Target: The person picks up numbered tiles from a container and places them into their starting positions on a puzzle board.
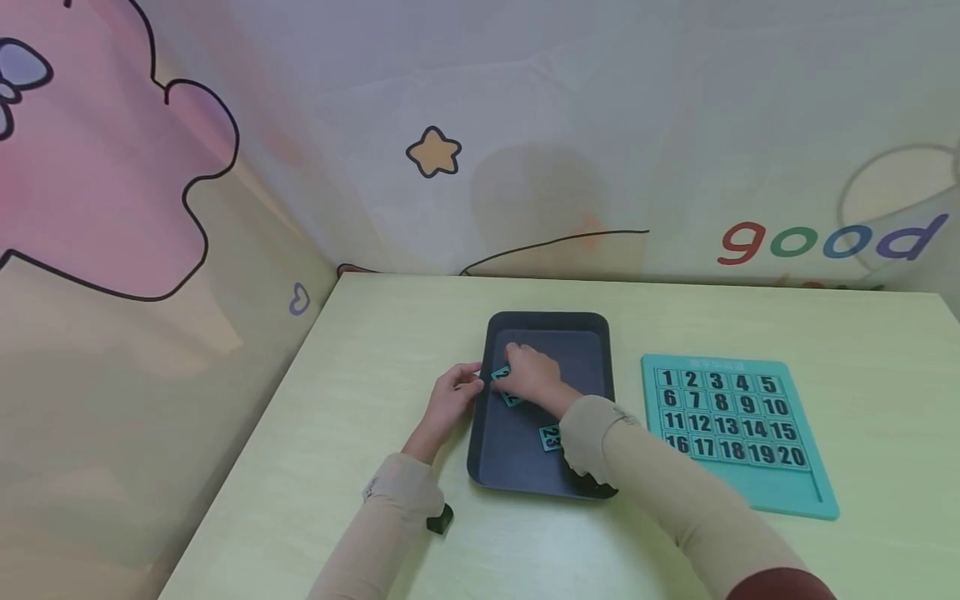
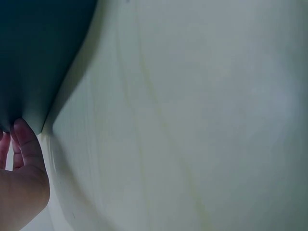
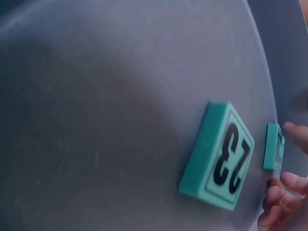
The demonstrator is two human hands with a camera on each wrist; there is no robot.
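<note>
A dark grey tray (image 1: 540, 477) lies on the table. My left hand (image 1: 448, 404) is at its left side, thumb and fingertips touching the outer rim; the left wrist view shows the thumb (image 2: 29, 144) against the tray wall. Inside the tray, near that same side, my right hand (image 1: 534, 379) pinches a teal number tile (image 1: 500, 372) between thumb and fingers. Partly under the hand is another tile (image 1: 512, 400). A tile marked 23 (image 3: 231, 159) lies flat nearer the tray's front, beside the right cuff.
To the right of the tray lies a teal number board (image 1: 780, 492) with rows of tiles running from 1 to 20 and a bare strip along its front. Below the left cuff is a small black block (image 1: 440, 518). A printed cloth wall (image 1: 360, 167) stands behind the table.
</note>
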